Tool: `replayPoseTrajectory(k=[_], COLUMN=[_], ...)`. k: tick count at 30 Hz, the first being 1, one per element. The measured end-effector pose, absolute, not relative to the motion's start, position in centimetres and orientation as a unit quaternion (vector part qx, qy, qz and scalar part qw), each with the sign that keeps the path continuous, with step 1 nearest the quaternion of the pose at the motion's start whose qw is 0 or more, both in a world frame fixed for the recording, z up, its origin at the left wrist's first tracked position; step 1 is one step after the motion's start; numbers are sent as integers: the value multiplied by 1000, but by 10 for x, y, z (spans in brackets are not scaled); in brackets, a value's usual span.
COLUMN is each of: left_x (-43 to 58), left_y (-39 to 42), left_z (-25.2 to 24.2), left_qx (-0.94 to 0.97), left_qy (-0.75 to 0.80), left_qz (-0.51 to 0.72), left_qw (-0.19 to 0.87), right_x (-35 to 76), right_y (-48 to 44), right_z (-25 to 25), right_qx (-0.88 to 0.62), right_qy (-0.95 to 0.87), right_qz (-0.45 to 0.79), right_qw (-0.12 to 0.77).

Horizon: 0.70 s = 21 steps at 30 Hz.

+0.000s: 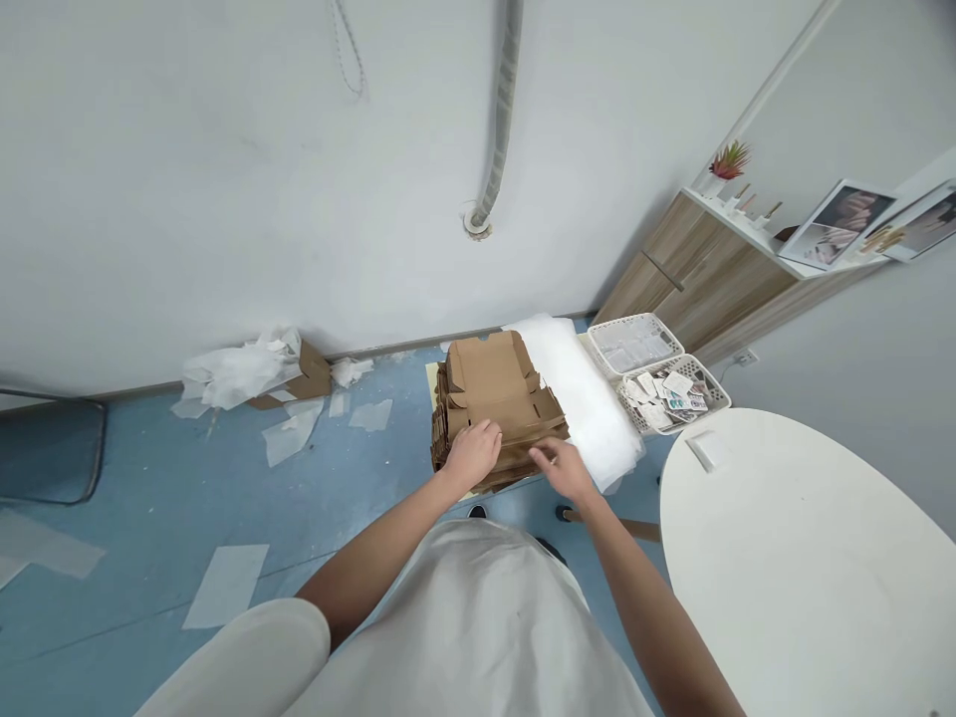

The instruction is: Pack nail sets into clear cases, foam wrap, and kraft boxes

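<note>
A stack of flattened brown cardboard boxes (pixel 489 373) lies low in front of me, with slots and tabs showing on the top piece. My left hand (pixel 476 450) is at the near edge of the stack, its fingers curled over the top cardboard box. At the near right corner is my right hand (pixel 562 466), thumb and fingers apart beside the cardboard edges. Whether its fingertips touch the cardboard I cannot tell. Pale sheeting shows under the stack's left side.
White foam sheets (pixel 597 398) lie right of the stack. Beyond them are two white baskets, one holding cards (pixel 672 390). A round white table (pixel 807 558) stands at right, a wooden cabinet (pixel 709 259) behind. Crumpled wrapping (pixel 243 368) and loose paper (pixel 226 586) litter the blue floor.
</note>
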<state>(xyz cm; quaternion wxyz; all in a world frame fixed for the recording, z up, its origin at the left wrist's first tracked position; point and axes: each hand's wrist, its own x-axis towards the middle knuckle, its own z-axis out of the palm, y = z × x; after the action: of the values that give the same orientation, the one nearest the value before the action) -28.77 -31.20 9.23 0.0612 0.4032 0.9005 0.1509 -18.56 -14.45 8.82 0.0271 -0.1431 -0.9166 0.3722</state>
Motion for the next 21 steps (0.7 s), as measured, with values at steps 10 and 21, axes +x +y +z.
replayPoseTrajectory(k=[10, 21], left_x=[-270, -304], left_y=[-315, -356], left_z=[97, 121], left_qx=[458, 243], left_qy=[858, 946], left_qz=[228, 214], left_qw=[37, -12], right_x=[-215, -213], right_y=[-117, -117], right_z=[112, 118], right_qx=[-296, -228], right_qy=[-886, -944], right_qz=[347, 213], right_qw=[80, 111])
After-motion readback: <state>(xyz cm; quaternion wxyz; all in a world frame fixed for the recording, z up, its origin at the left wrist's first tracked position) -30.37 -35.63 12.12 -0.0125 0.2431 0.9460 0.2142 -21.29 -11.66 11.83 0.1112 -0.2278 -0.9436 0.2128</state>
